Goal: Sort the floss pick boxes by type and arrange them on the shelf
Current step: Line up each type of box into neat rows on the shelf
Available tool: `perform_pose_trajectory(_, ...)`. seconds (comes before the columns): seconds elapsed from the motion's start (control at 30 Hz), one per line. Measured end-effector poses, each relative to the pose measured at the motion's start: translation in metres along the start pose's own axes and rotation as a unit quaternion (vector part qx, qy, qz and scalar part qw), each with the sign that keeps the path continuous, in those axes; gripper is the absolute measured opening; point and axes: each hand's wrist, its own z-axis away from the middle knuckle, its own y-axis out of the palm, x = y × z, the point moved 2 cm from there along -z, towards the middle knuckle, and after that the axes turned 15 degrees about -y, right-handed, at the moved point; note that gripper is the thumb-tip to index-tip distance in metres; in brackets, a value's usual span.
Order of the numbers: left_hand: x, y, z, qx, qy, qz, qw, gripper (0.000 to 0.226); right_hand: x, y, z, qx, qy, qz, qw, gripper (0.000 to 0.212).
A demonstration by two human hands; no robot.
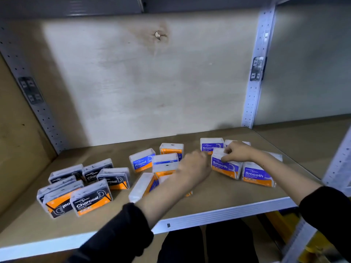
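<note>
Black sleeves [117, 230] are seen lowest in the view, and 2 bare forearms are stretched from them over the shelf [224, 196], a brown board with a white metal front edge.

The right hand [237, 151] is curled over the top of a purple Smooth box [225, 167], whose upper edge is pinched between thumb and fingers. The left hand [193, 164] is seen from the back and is blurred. It lies just beside that box, and whether anything is gripped by it cannot be told.

The boxes are gathered in 3 loose groups on the shelf:
- **Left front:** several black Charcoal boxes [91, 201] are crowded together, some turned at angles.
- **Middle:** blue Round boxes [141, 162] are scattered, partly hidden by the left forearm, and 1 clear box [140, 186] is tipped on its side.
- **Right:** more purple boxes are placed, 1 front box [256, 176] just beside the pinched one and 1 rear box [210, 146] behind it.

A pale wooden back panel [144, 82] with a dark knot is set behind the shelf, and it is framed by perforated white posts [256, 73].
</note>
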Motion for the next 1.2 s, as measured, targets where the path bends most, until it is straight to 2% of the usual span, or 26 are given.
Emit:
perform_pose_trajectory(0.07,-0.012,0.02,0.002,-0.009,0.014,-0.002,1.0,0.032,-0.002,0.0,0.0,-0.005,-0.003,0.006,1.0,0.026)
perform_pose_trajectory(0.17,-0.022,0.047,0.005,0.003,0.013,-0.014,1.0,0.036,-0.002,-0.001,0.001,-0.006,-0.006,0.003,1.0,0.03)
perform_pose_trajectory(0.27,-0.025,0.076,0.004,0.035,-0.01,-0.013,0.999,0.038,-0.002,-0.002,0.003,-0.001,-0.008,-0.002,1.0,0.02)
perform_pose_trajectory(0.43,-0.022,0.113,0.001,0.057,-0.065,0.033,0.996,0.042,-0.001,0.0,0.003,0.009,-0.01,0.006,1.0,0.023)
perform_pose_trajectory(0.53,-0.018,0.121,0.003,0.061,-0.078,0.061,0.993,0.055,-0.003,0.002,0.001,0.023,-0.003,0.012,1.0,0.024)
perform_pose_trajectory(0.7,-0.016,0.127,0.003,0.053,-0.074,0.048,0.995,0.059,-0.005,0.004,0.002,0.022,0.0,0.012,1.0,0.041)
perform_pose_trajectory(1.2,-0.015,0.127,0.004,0.057,-0.063,0.046,0.995,0.059,0.0,0.003,0.011,-0.019,-0.03,0.134,0.99,0.041)
